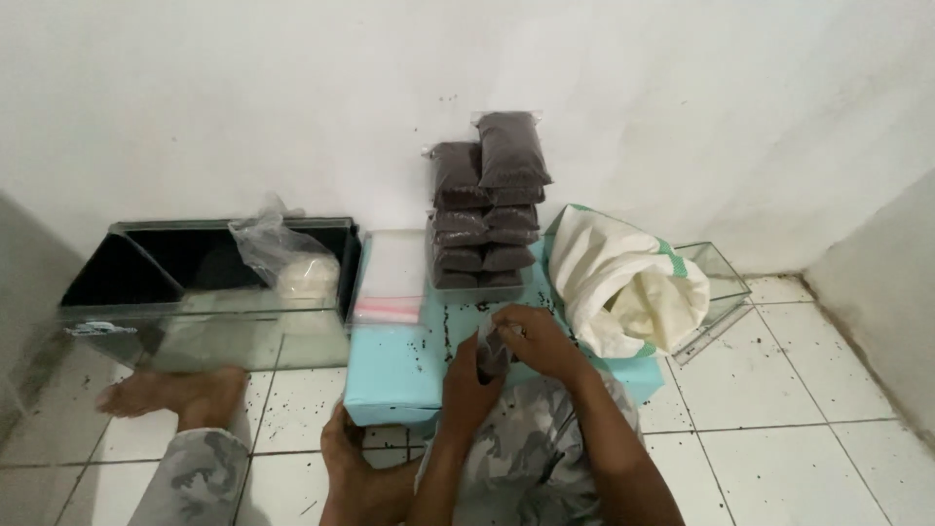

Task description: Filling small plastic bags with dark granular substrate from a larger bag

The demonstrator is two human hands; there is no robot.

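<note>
left hand (467, 375): fingers curled round the lower part of a small clear bag (492, 351) of dark granules, holding it from below.
right hand (536, 341): closed over the bag's top from the right, fingertips pinching at its upper edge.
small clear bag: upright between both hands, above the near edge of the light blue box (390, 375), just off its middle.
light blue box: flat on the tiled floor (779, 409), far edge against the white wall (292, 97); dark specks scattered on its top.
filled bags (487, 209): stack of dark-filled packs at the box's far edge, centre, leaning on the wall; two lie on top.
empty zip bags (392, 273): clear pile with a pink strip, far-left corner of the box.
white sack (623, 282): open, green-trimmed, slumped on the box's right end.
glass tank (205, 282): on the floor left of the box, a crumpled clear plastic bag (282, 258) inside it.
small glass tank (721, 278): behind the sack, right of the box.
feet (175, 394): person's bare feet on the floor, near-left of the box.
</note>
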